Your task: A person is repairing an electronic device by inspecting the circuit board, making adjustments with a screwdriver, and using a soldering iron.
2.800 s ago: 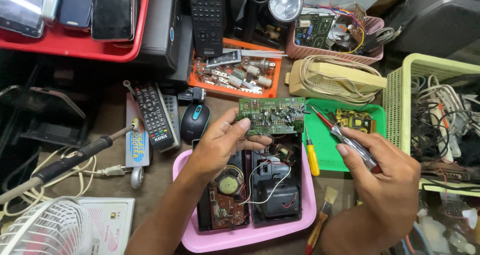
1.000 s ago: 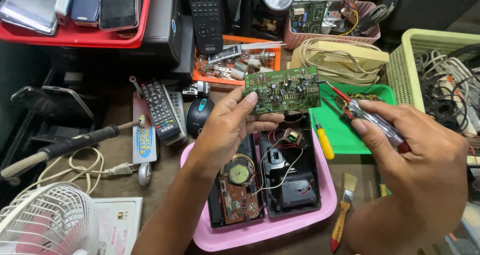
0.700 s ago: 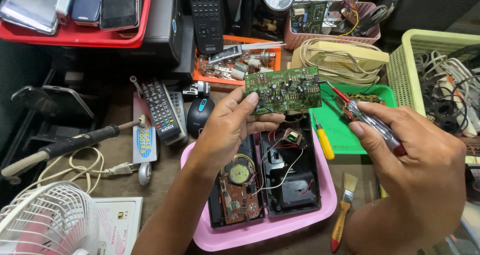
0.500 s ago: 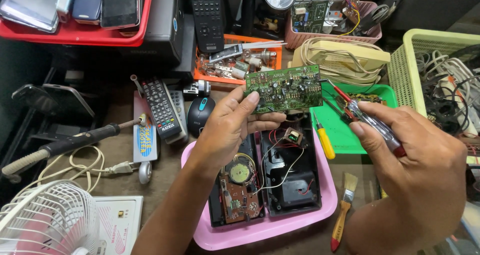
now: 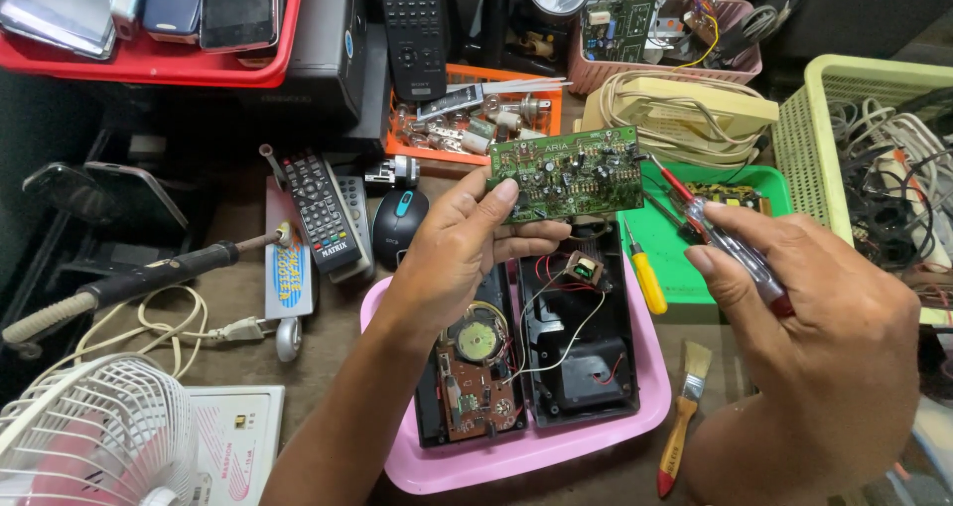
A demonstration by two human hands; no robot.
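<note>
Green circuit board (image 5: 568, 174) pinched by left hand (image 5: 459, 248) above pink tray (image 5: 556, 444); right hand (image 5: 824, 317) grips screwdriver (image 5: 730, 250) just beside

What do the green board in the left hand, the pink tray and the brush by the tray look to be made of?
Green board: rigid laminate, likely fibreglass, matt green, studded with small components. Pink tray: moulded plastic, smooth with a slight sheen and a rounded rim. Brush: handle looks like varnished wood, orange-yellow, with pale bristles; a metal band is likely but unclear.
</note>
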